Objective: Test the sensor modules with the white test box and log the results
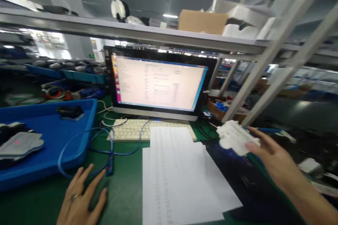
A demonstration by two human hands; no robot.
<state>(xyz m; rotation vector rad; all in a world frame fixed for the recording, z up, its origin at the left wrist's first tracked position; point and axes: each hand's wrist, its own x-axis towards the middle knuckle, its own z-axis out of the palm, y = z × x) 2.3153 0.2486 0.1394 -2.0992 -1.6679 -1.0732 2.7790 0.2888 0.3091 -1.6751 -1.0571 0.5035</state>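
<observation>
Counter [124,197]: green-topped, carrying a black-framed, lit monitor [158,84] behind a cream keyboard [132,130].
Left hand [80,202]: fingers [92,185] spread apart, just beside a slim dark-blue stick [109,167] on a looping blue cable [126,154].
Right hand [276,160]: fingers [264,137] gripping a flat white piece with an uneven edge [233,137], which I see held just right of the white printed paper sheets [179,179].
Blue plastic tray [88,123]: far left, holding dark and grey parts [21,144].
</observation>
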